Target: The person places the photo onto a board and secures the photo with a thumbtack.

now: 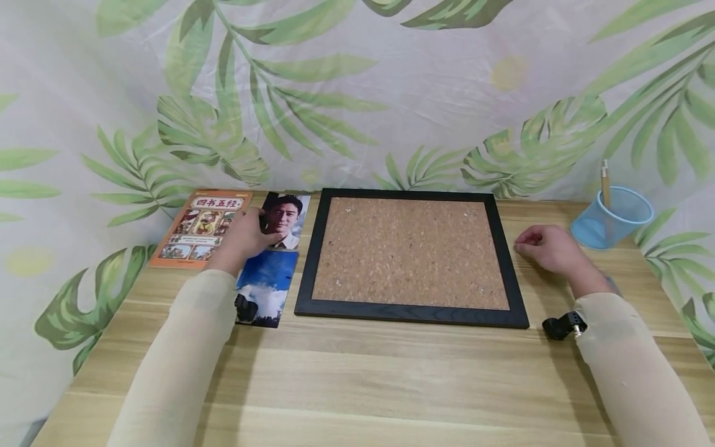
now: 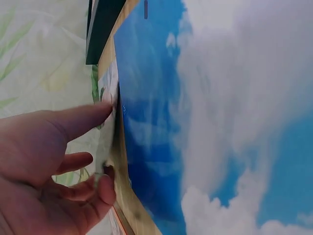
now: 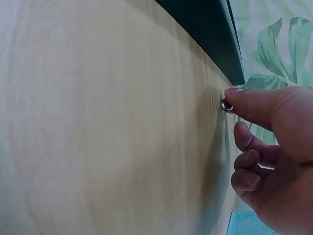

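Note:
My left hand [image 1: 246, 234] is at the portrait photo [image 1: 286, 218], its fingertips on the left side of the print. In the left wrist view the photo [image 2: 108, 125] is seen nearly edge-on, gripped between thumb and fingers. Just below lies a photo of blue sky and clouds [image 1: 269, 279], apart from the fingers. Right of the corkboard [image 1: 410, 251], my right hand [image 1: 550, 248] hovers low over the table. Its thumb and index finger pinch a small shiny push pin [image 3: 225, 105] with a thin metal point; the other fingers are curled.
An orange booklet [image 1: 203, 230] lies at the left, partly under my left hand. Behind my right hand stands a blue mesh pen cup [image 1: 613, 217] holding a pencil [image 1: 605, 186]. The corkboard's black frame [image 1: 413, 315] lies flat on the wooden table [image 1: 391, 385], near a leaf-patterned curtain [image 1: 357, 93].

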Demonstrator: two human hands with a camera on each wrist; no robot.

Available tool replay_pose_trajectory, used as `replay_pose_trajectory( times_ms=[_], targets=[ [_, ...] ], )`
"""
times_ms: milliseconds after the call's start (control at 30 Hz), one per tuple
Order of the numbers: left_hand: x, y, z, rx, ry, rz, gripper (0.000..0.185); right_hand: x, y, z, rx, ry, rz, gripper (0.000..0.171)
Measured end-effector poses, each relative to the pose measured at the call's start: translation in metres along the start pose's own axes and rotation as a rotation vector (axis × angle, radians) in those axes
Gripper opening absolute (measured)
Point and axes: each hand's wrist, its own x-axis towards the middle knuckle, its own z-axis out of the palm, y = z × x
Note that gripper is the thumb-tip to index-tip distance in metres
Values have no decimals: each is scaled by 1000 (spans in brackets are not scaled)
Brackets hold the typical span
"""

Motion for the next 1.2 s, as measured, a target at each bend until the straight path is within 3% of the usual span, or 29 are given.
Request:
replay_pose_trajectory(
  times_ms=[233,433,633,900,1200],
  targets=[
    [-1,-7,-5,-132,122,54,37,0,1,1,1,10,-3,21],
    [-5,-16,-7,-283,136,64,36,-3,1,0,12,23,10,23],
    [-19,-19,-12,-373,151,58,39,-3,2,1,14,12,31,26],
    [-38,-5,-8,-542,100,107,40,-6,0,1,2,2,33,24],
    [-50,23,7,-551,69,167,41,-8,-1,-1,11,33,13,24]
  ],
)
